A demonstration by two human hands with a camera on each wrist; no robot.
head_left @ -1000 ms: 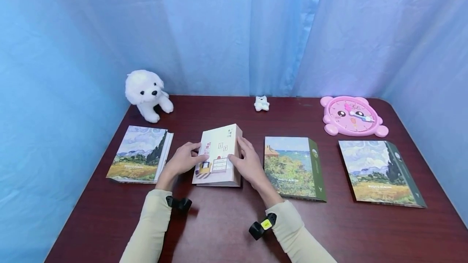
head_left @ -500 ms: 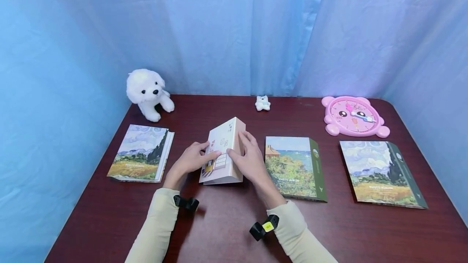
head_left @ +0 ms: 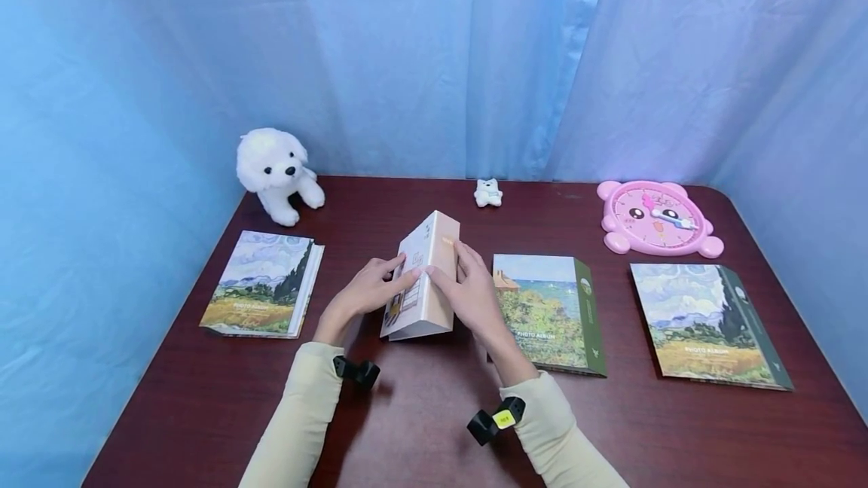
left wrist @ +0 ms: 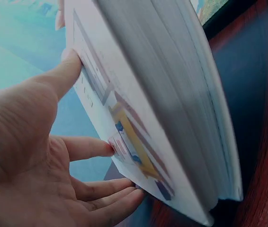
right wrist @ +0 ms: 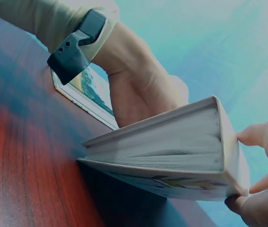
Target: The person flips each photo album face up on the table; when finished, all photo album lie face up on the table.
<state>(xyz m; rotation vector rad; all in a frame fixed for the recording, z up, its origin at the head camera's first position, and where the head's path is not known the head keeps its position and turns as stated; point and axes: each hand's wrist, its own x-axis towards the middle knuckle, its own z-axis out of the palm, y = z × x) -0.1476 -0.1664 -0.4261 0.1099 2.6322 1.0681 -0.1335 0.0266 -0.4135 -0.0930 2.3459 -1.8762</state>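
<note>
A thick cream photo album point(head_left: 432, 309) with drawn furniture on its cover stands tilted up on the table, spine raised and to the right. My left hand point(head_left: 368, 291) holds its front cover; in the left wrist view the thumb lies near the spine side, and the fingers point(left wrist: 89, 147) reach the cover and its lower edge. My right hand point(head_left: 477, 301) pinches the spine side. In the right wrist view, its thumb and fingers point(right wrist: 262, 208) sit on opposite sides of the spine, and the page block point(right wrist: 162, 142) shows.
A landscape album point(head_left: 254, 285) lies left on the dark red table point(head_left: 407, 413). To the right lie a green-spined seaside album point(head_left: 542, 315) and another landscape album point(head_left: 705, 322). Behind are a white plush dog point(head_left: 274, 172), a small white figurine point(head_left: 487, 193) and a pink toy clock point(head_left: 656, 218).
The cream album has tipped up further, its spine side rising and its cover turning to face left. My left hand has moved right with it; my right hand has shifted slightly.
</note>
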